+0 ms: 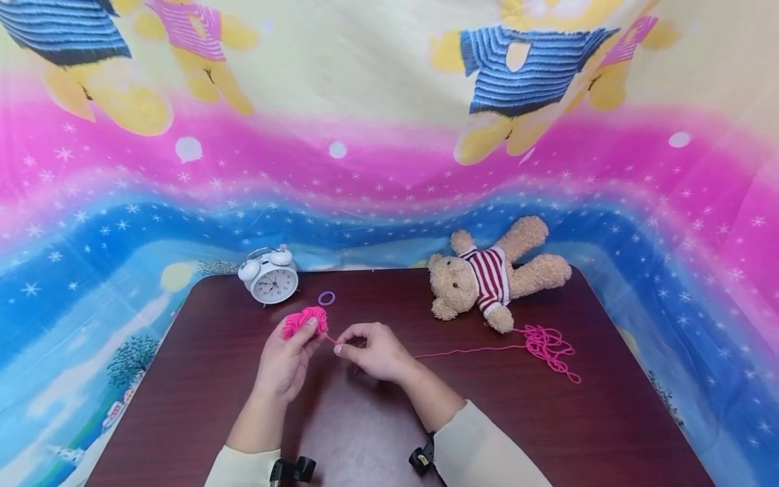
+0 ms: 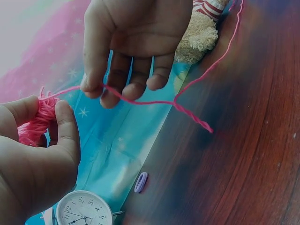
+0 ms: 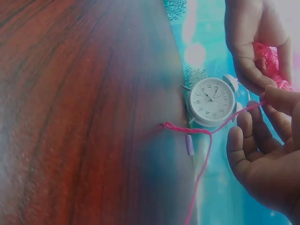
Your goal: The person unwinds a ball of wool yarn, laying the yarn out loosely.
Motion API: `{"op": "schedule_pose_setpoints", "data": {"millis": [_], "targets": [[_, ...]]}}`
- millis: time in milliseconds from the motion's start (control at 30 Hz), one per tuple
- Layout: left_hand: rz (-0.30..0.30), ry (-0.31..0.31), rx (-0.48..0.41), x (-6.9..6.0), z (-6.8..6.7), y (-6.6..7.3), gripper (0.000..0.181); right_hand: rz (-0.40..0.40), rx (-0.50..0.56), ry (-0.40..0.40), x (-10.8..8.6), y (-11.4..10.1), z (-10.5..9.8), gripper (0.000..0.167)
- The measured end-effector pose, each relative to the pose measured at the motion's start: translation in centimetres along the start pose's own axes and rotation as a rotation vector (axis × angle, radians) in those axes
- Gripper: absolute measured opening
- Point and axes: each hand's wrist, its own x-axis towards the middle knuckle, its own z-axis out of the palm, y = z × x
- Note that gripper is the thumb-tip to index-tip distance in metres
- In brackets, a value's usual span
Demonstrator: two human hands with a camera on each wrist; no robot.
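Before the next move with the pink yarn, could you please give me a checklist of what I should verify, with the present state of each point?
1. Bundle held by the left hand: ok.
2. Strand pinched by the right hand: ok.
3. Strand free of twists: not ok; a twisted part hangs beyond the right hand.
4. Loose heap untangled: not ok; its loops lie jumbled.
5. Yarn not caught under the bear: cannot tell; a piece runs up to its paw.
6. Clock and ring apart from the strand: ok.
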Motion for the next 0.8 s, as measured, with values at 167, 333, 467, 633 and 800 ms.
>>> {"op": "schedule_pose_setpoints", "data": {"millis": [167,333,467,633,800], "targets": [[-0.008,0.0,-0.004,0.0,-0.1,0.0,0.028,-0.022,-0.017,0.017,-0.1,-0.4,-0.7,0.005],[-0.021,0.006,0.0,0.0,-0.1,0.0,0.03,-0.05,-0.062,0.033,-0.2,-0.7,-1.6,0.007],[-0.028,0.016,0.005,-0.1,-0.2,0.1,0.03,-0.056,-0.089,0.05,-0.3,-0.9,-2.4,0.006],[-0.037,0.026,0.012,-0.2,-0.4,0.1,0.03,-0.051,-0.083,0.064,-0.6,-0.9,-3.4,0.006],[-0.045,0.03,0.018,-0.2,-0.6,0.2,0.03,-0.051,-0.1,0.088,-0.8,-0.7,-4.2,0.005]]}}
